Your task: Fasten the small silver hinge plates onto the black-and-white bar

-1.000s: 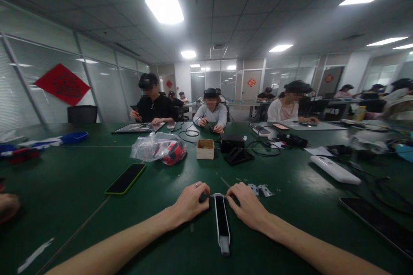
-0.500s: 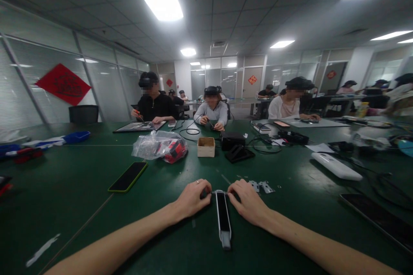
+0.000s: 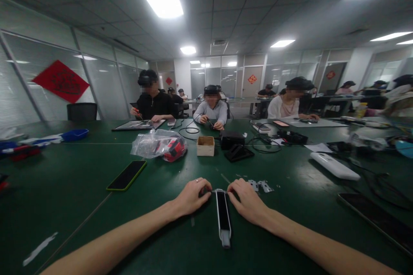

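A slim white handheld device with a long black screen (image 3: 222,211), like a scanning pen, lies on the green table with its grey tip pointing towards me. My left hand (image 3: 194,197) is at the left of its far end, thumb and fingertips pinched together. On the other side my right hand (image 3: 247,199) is pinched the same way. Something thin and small shows between the fingertips and the device's far end, too small to name. Just beyond my right hand lie several small silvery flat pieces (image 3: 265,186).
A phone with a green edge (image 3: 127,175) lies left. Further back are a plastic bag with red items (image 3: 161,145), a small open box (image 3: 205,146) and a black stand (image 3: 238,154). A white device (image 3: 334,166) and a dark tablet (image 3: 374,219) lie right. Co-workers sit opposite.
Both hands keep their pinch at the device's far end, nearly still. The view has shifted very slightly.
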Motion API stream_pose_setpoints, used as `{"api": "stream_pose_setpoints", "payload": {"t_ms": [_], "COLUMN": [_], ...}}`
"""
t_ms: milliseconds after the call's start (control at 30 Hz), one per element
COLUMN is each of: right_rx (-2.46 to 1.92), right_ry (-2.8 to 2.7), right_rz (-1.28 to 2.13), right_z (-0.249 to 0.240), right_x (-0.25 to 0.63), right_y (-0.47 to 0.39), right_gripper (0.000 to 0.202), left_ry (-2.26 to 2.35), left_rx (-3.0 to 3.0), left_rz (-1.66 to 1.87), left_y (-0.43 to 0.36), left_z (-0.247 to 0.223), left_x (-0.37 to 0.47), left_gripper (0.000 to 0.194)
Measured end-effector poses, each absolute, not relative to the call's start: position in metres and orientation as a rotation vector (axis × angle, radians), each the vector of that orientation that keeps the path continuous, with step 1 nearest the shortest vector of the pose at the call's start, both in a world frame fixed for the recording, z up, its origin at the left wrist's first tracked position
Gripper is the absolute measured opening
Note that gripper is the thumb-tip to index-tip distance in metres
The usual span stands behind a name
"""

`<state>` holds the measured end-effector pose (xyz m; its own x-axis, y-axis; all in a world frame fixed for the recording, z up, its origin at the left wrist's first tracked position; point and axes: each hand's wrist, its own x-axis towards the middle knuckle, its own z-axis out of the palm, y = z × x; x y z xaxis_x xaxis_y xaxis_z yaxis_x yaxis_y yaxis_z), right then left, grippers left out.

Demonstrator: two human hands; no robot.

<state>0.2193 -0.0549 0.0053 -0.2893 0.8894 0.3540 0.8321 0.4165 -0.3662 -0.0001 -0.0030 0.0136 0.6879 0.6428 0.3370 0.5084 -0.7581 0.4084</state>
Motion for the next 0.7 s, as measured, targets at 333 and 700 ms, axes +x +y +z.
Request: {"api": "stream_pose_setpoints", "payload": {"t_ms": [333,700], "right_rx": [-1.43,-1.421], "right_ry": [-2.171,-2.168], "right_rz": [0.26,0.273], "right_z": [0.008,0.0041], "right_x": [0.2237,0.2247], "right_y": [-0.0546,-0.0526], "right_gripper": [0.021,0.021], "left_ry": [0.947,0.939], "left_rx": [2.493,2.42], "left_rz": [0.622,0.655], "left_y": [0.0004,0.0013], "left_z": [0.0175,0.0186], "left_x": [-0.0005,-0.0002], "left_gripper": [0.01,0.01]}}
